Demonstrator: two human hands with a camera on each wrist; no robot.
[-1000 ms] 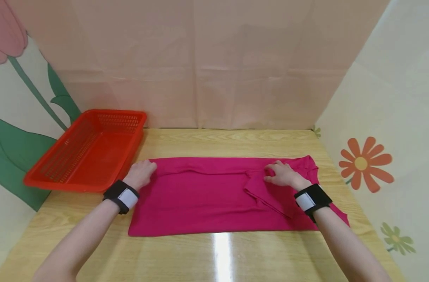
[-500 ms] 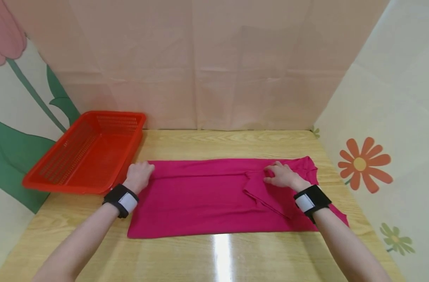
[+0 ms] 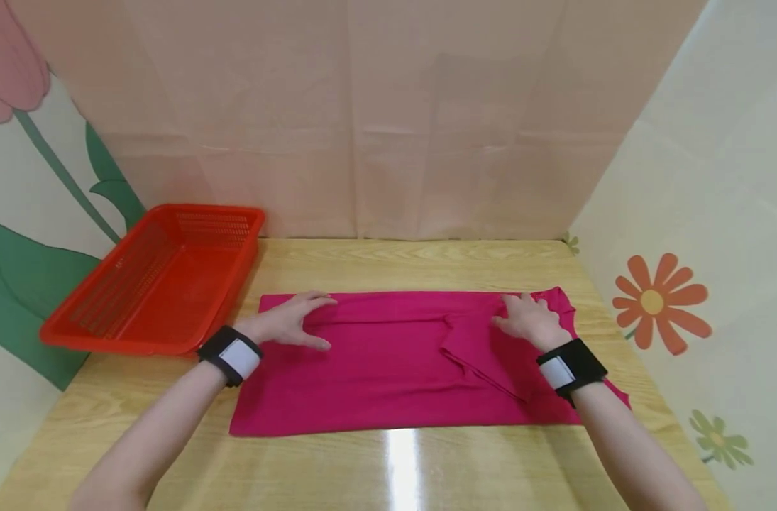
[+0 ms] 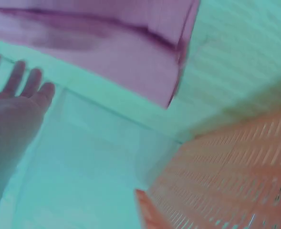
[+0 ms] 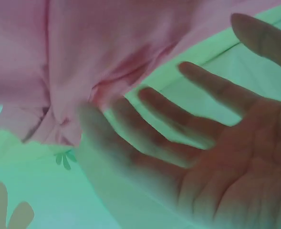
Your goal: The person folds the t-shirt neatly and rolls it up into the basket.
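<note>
A magenta shirt (image 3: 362, 362), folded into a long strip, lies across the table with its neck end at the right. One sleeve (image 3: 484, 355) is laid back over the body. Over the strip's left end, my left hand (image 3: 289, 321) spreads its thumb and fingers and holds nothing. My right hand (image 3: 530, 321) hovers over the folded sleeve area near the far right corner, fingers apart. In the right wrist view, the bare palm and extended fingers of the right hand (image 5: 235, 152) face the shirt (image 5: 126, 43).
A red plastic basket (image 3: 123, 346) with slotted walls stands at the back left, near my left wrist. Wooden tabletop (image 3: 324, 468) shows in front of and behind the shirt. A pinkish covered wall (image 3: 388, 170) rises at the back, with flower-patterned panels on both sides.
My left hand has let go of the shirt's far left corner, opened and moved right over the cloth. My right hand has released the sleeve area, opened and shifted slightly right.
</note>
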